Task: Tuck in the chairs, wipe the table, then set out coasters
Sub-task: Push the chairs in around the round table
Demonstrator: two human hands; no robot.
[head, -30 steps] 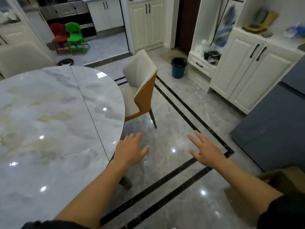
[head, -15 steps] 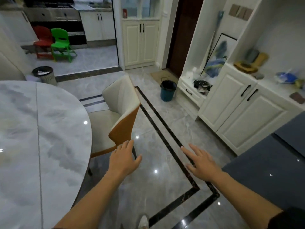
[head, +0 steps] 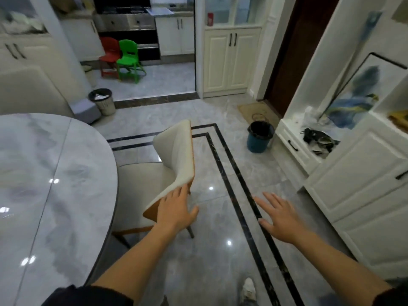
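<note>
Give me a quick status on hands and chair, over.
Left hand open, on chair back's near edge. Right hand open, holding nothing. Chair seat partly under table. Nothing seen blocking it.

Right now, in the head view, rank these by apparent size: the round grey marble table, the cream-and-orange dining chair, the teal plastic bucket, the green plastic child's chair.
1. Round grey marble table.
2. Cream-and-orange dining chair.
3. Green plastic child's chair and teal plastic bucket: about alike; the green chair stands farther away, so unranked.
</note>
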